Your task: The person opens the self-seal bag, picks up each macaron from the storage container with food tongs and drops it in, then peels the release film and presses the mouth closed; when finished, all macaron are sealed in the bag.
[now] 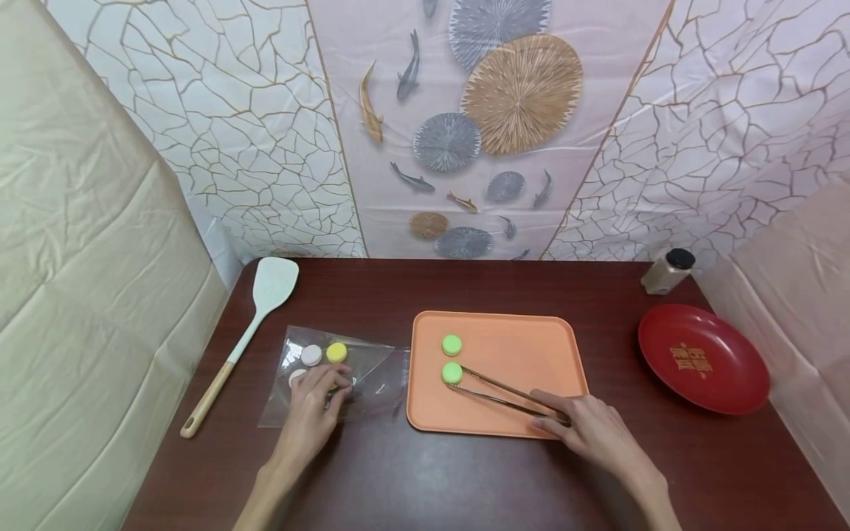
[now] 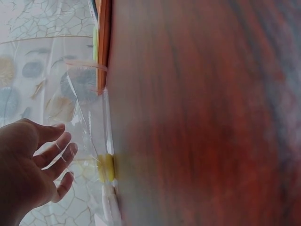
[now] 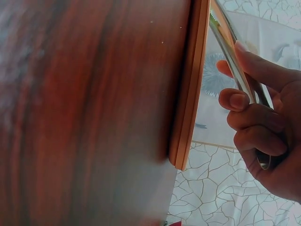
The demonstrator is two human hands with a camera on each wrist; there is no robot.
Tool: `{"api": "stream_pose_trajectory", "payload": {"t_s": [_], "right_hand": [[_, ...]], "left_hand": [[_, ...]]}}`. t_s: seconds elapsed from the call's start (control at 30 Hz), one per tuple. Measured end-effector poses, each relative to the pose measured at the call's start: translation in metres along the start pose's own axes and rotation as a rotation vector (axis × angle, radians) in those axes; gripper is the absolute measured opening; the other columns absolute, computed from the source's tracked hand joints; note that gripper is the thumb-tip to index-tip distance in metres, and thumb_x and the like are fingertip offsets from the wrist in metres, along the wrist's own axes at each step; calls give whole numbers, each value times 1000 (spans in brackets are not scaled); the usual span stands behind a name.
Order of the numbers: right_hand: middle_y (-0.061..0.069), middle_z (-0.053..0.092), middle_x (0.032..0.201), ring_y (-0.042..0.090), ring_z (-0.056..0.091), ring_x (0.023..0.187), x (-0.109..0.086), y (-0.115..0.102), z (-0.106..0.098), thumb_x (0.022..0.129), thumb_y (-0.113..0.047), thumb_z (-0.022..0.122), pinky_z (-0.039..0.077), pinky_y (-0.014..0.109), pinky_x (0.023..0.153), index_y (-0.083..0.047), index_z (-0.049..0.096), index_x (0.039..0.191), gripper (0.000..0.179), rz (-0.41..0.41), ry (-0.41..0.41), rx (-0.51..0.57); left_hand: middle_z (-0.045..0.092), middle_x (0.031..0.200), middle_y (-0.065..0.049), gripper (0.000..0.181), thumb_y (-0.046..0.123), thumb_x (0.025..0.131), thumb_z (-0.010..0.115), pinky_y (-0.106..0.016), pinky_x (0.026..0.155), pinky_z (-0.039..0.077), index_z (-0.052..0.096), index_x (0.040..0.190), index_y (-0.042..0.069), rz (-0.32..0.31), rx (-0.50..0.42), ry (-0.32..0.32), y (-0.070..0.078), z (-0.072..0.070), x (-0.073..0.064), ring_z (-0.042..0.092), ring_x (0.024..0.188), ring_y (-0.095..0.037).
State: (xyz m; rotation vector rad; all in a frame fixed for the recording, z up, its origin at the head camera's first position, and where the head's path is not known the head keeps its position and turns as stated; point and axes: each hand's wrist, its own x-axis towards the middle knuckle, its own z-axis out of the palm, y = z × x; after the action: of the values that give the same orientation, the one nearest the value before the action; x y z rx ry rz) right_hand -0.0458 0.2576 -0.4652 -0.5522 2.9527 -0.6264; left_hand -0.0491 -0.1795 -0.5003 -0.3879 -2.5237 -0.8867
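Observation:
My right hand [image 1: 598,430] grips metal tongs [image 1: 494,399] near their closed end. Their tips stand on either side of the lower of two green macarons [image 1: 451,372] on an orange tray [image 1: 531,339]; whether both tips touch it is unclear. The other green macaron [image 1: 451,344] lies just behind. Over a clear plastic bag [image 1: 378,391], my left hand [image 1: 311,405] hovers with fingers loosely bent and apart, nothing visible between them in the left wrist view. Inside the bag are a yellow macaron [image 1: 336,352] and pale ones [image 1: 311,355]; my fingers partly cover others.
A white spatula [image 1: 242,343] with a wooden handle lies left of the bag. To the tray's right is a red oval plate [image 1: 704,359] with gold characters. Behind it stands a black-capped jar [image 1: 666,273]. Fabric walls enclose the dark wooden table [image 1: 372,472].

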Motion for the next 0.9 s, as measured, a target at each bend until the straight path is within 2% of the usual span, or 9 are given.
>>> {"api": "stream_pose_trajectory", "payload": {"t_s": [0.3,0.43,0.57,0.67,0.77,0.9], "right_hand": [[-23,35,62,-4,35,59,4,-3,1,95,-34,87,35,25,59,-28,80,123,29,-53,28,49],[-22,33,62,-4,31,58,11,-12,1,97,-37,84,30,23,55,-27,79,127,31,-66,-14,83],[-22,32,62,-5,28,57,21,-26,3,99,-36,83,26,22,54,-25,79,128,31,-128,-2,101],[-22,31,62,-5,27,57,27,-37,7,98,-34,83,26,21,53,-24,79,126,30,-161,15,99],[-22,32,62,-5,29,57,35,-47,11,98,-33,84,27,22,53,-25,79,126,30,-173,15,91],[-21,36,60,-3,34,57,44,-59,15,98,-33,83,32,23,53,-23,79,125,29,-208,15,72]], "left_hand": [[80,111,-11,27,-13,77,90,-52,96,40,71,85,5,12,-10,21,0,2,1,71,109,-36],[80,111,-11,27,-13,77,90,-51,95,41,71,85,4,5,-11,18,1,2,1,72,109,-36],[80,111,-11,27,-14,76,89,-50,95,41,71,85,4,11,-17,21,1,2,1,72,109,-36],[80,111,-9,26,-12,76,89,-48,95,40,72,85,6,49,-38,47,-5,7,-1,71,107,-34],[79,113,-4,20,-3,83,87,-41,98,39,71,86,9,97,-72,81,-22,17,-6,70,107,-26],[79,113,-6,20,-4,83,86,-41,98,38,71,86,8,101,-76,88,-21,17,-7,70,107,-27]]}}
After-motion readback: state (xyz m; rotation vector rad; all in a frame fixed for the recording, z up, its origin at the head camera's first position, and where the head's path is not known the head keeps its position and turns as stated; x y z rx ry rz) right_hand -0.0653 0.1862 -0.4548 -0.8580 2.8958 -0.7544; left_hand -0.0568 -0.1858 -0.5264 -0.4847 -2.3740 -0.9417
